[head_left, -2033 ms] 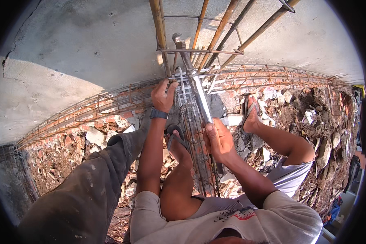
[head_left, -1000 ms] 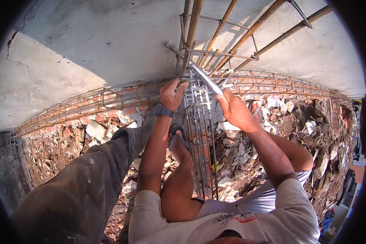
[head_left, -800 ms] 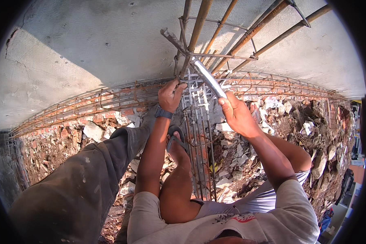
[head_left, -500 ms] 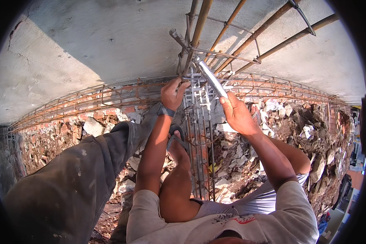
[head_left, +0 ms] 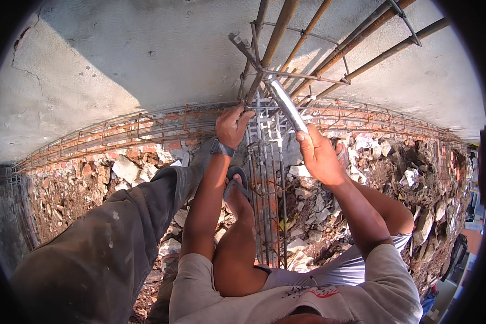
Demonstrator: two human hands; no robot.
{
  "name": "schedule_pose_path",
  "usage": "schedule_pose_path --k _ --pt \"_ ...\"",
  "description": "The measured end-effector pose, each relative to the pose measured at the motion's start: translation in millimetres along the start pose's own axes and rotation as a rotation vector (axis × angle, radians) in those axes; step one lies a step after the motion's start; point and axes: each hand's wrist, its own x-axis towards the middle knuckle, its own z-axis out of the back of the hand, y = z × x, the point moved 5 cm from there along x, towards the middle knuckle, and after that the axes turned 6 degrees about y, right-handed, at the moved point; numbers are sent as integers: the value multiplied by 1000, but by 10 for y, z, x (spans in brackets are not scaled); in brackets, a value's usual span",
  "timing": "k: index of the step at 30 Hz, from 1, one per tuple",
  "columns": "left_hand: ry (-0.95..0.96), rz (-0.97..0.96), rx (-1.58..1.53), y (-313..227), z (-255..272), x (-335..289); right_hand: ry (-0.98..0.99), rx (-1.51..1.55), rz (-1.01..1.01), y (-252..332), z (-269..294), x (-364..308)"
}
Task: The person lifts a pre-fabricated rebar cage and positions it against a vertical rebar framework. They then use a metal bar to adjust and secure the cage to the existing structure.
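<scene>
**Levering a steel tube on a rebar cage**

Gripping the lower end of a grey steel tube (head_left: 286,105), the right hand (head_left: 319,156) is closed tight around it just right of frame centre; the tube slants up-left to a stirrup (head_left: 302,76) crossing the rusty vertical bars (head_left: 278,32). The left hand (head_left: 231,125) is clasped on the cage at centre. If the tube slips off the bar under load, the right hand could likely jerk into the steel, and the left fingers sit close enough to be pinched. A sandalled foot (head_left: 236,186) rests on the horizontal cage (head_left: 146,127) above loose rubble (head_left: 394,162), so footing looks uncertain.
</scene>
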Motion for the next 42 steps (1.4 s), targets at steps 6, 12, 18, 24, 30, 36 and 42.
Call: schedule_pose_path --k 6,12,18,24,30,36,42 --pt "28 -9 25 84 -13 61 59 -145 -67 -130 32 126" --pt "94 37 -77 52 -92 95 98 -211 -155 -429 11 141" --pt "178 164 -100 168 73 90 80 215 -240 -683 -278 -1154" --pt "257 352 -284 27 155 75 325 453 -506 -825 -1059 -1837" --pt "-5 379 -327 -438 426 -8 299 563 -281 -555 -1384 -1267" --pt "14 362 -297 -777 629 -48 322 750 -323 -194 -1827 -978" --pt "-62 338 -336 -997 770 -148 165 771 -227 -295 -2021 -779"
